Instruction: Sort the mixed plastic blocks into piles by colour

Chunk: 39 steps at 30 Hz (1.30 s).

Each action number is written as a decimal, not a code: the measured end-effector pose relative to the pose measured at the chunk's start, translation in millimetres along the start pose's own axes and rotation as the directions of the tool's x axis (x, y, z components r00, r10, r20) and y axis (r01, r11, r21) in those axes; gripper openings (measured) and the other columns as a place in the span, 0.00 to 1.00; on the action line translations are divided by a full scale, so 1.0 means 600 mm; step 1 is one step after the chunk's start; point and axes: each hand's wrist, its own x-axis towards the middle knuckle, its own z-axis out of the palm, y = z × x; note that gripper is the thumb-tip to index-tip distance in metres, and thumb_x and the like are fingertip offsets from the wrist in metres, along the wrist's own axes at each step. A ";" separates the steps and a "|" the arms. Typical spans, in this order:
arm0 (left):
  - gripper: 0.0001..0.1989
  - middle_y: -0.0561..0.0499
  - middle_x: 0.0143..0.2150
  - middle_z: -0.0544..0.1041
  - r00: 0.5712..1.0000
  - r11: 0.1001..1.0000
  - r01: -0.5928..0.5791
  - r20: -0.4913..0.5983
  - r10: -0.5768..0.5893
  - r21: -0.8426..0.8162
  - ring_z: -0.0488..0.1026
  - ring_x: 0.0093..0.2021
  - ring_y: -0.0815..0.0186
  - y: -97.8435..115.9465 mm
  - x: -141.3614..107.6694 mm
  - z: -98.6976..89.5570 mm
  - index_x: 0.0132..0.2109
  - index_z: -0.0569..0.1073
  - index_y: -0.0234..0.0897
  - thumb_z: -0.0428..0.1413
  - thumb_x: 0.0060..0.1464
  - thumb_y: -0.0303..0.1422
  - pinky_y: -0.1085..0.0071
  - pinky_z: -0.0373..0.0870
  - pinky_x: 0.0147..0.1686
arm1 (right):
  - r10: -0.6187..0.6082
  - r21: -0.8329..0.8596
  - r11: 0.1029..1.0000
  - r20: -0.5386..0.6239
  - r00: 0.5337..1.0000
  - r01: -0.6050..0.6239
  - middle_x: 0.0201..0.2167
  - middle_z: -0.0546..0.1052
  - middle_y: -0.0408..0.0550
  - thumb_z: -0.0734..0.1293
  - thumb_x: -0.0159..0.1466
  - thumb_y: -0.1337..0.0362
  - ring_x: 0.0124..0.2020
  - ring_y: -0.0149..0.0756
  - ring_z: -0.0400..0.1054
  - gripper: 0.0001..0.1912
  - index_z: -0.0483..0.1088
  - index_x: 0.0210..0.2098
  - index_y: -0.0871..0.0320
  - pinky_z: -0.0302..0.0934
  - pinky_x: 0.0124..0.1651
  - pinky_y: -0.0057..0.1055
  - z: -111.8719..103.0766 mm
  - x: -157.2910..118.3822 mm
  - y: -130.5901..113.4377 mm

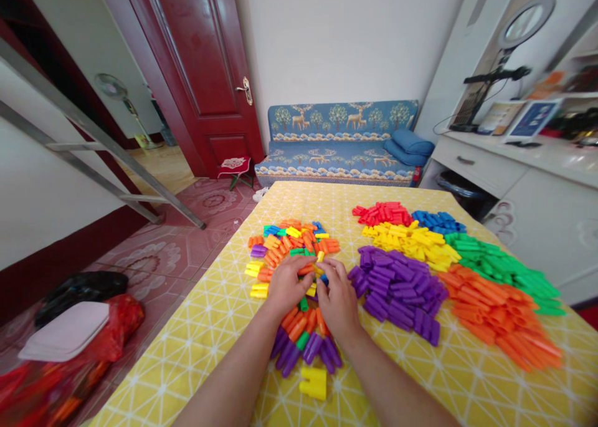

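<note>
A round, many-coloured arrangement of bullet-shaped plastic building blocks (276, 247) lies on the table in front of me. My left hand (290, 283) reaches over its middle with the fingers bent round an orange block (307, 269). Close beside it, my right hand (338, 299) has its fingers curled at a small yellow block (320, 257). The hands partly hide the centre of the arrangement, and the exact grip is hard to see. Purple blocks (290, 359) fan out on the near side. A separate yellow piece (313, 383) lies between my forearms.
To the right are heaps of purple (397, 287), yellow (411, 243), red (383, 213), blue (438, 222), green (502, 268) and orange blocks (502, 315). A yellow patterned cloth (187, 352) covers the table. Bags (124, 327) lie on the floor at left, near a ladder (116, 165).
</note>
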 end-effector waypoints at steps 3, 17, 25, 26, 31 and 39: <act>0.18 0.50 0.50 0.78 1.000 1.000 0.006 0.000 -0.006 0.009 0.72 0.51 0.58 0.000 0.000 0.000 0.51 0.75 0.43 0.55 0.53 0.29 0.60 0.67 0.54 | 0.002 -0.079 0.997 0.022 1.000 0.000 0.48 0.71 0.54 0.59 0.62 0.71 0.50 0.42 0.67 0.17 0.68 0.50 0.59 0.63 0.51 0.38 -0.001 -0.001 -0.004; 0.17 0.49 0.49 0.78 1.000 1.000 -0.002 0.004 0.002 0.014 0.72 0.50 0.58 0.002 0.000 -0.002 0.52 0.75 0.43 0.55 0.54 0.30 0.60 0.67 0.54 | -0.095 -0.065 0.994 -0.096 0.991 0.089 0.53 0.68 0.52 0.59 0.58 0.75 0.56 0.43 0.62 0.20 0.70 0.47 0.55 0.59 0.57 0.42 -0.015 -0.003 -0.001; 0.17 0.48 0.49 0.78 1.000 1.000 0.008 0.002 -0.008 0.025 0.72 0.50 0.58 0.004 0.000 -0.004 0.50 0.76 0.42 0.56 0.53 0.30 0.60 0.68 0.53 | -0.085 -0.031 0.996 0.041 0.996 0.087 0.50 0.70 0.53 0.57 0.54 0.79 0.54 0.43 0.63 0.24 0.70 0.47 0.57 0.59 0.58 0.45 0.004 -0.004 0.014; 0.17 0.48 0.49 0.78 1.000 1.000 0.009 0.003 -0.009 0.024 0.72 0.50 0.58 0.005 0.000 -0.004 0.50 0.76 0.42 0.56 0.53 0.30 0.60 0.67 0.54 | -0.079 -0.019 0.997 0.046 0.996 0.080 0.49 0.71 0.52 0.57 0.55 0.78 0.52 0.43 0.64 0.23 0.71 0.46 0.57 0.59 0.57 0.44 0.004 -0.003 0.014; 0.17 0.48 0.49 0.78 1.000 1.000 0.014 0.010 -0.014 0.025 0.72 0.51 0.58 0.004 0.000 -0.004 0.51 0.76 0.41 0.56 0.53 0.30 0.59 0.67 0.54 | -0.069 0.144 0.987 -0.009 0.998 0.070 0.44 0.72 0.49 0.58 0.54 0.78 0.48 0.39 0.65 0.21 0.71 0.43 0.56 0.61 0.55 0.40 0.000 0.000 0.009; 0.12 0.48 0.46 0.79 1.000 0.998 -0.010 -0.010 0.010 -0.068 0.73 0.48 0.60 0.009 0.000 -0.007 0.45 0.79 0.42 0.54 0.57 0.34 0.61 0.69 0.52 | -0.008 0.284 0.958 -0.131 0.991 0.045 0.40 0.71 0.48 0.63 0.57 0.73 0.44 0.37 0.66 0.11 0.72 0.37 0.55 0.63 0.50 0.36 -0.010 0.007 0.002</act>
